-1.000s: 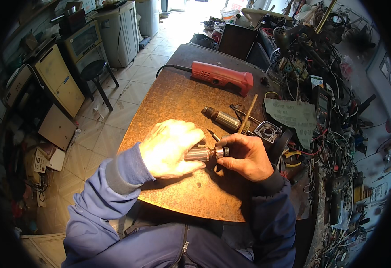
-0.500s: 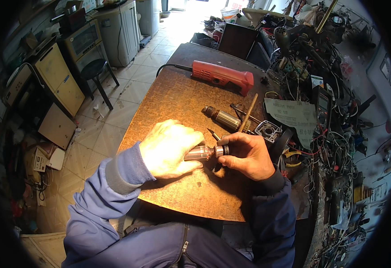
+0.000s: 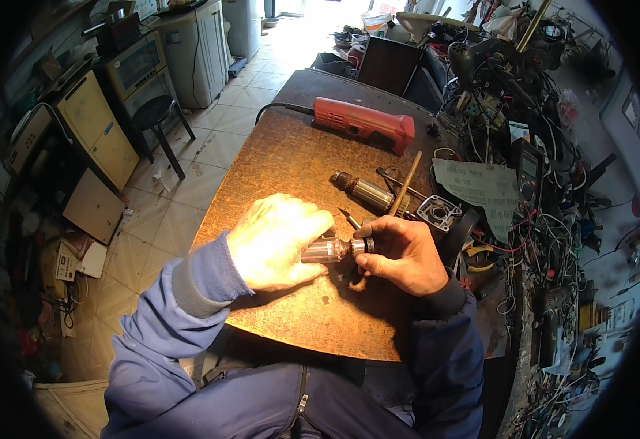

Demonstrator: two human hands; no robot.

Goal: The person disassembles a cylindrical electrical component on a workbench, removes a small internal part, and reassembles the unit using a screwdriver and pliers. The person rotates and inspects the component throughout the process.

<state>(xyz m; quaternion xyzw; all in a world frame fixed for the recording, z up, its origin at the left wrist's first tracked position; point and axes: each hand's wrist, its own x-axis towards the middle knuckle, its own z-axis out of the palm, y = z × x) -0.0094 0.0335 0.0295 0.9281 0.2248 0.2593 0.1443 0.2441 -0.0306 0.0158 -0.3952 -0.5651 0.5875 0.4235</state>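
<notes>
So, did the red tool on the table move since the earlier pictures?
No. The red tool lies in the same spot and points the same way, judged against the table and its far edge.

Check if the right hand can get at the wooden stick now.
Probably yes: the wooden stick lies just beyond the right hand, nothing visible between them. That hand pinches the held armature at one end, so would likely need to let go first.
</notes>
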